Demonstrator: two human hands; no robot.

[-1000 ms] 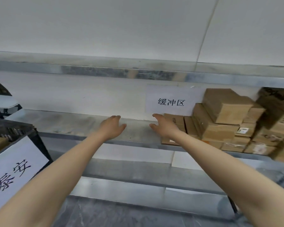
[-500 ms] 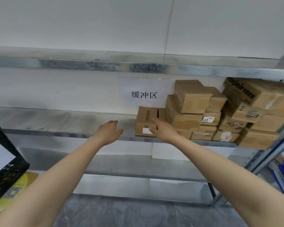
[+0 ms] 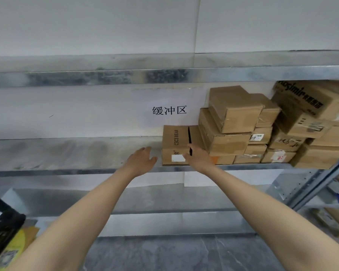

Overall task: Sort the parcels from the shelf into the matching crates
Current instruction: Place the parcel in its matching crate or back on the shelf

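Here, the left hand (image 3: 140,160) is hovering just left of the end parcel (image 3: 174,139), fingers released, holding nothing. The parcel is sitting on the shelf (image 3: 67,151). The nearer right hand (image 3: 199,156) is overlapping its right edge, fingers straight, grasping nothing.

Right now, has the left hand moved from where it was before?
Yes. The left hand has moved right along the shelf, closer to the CECE BEAR box.
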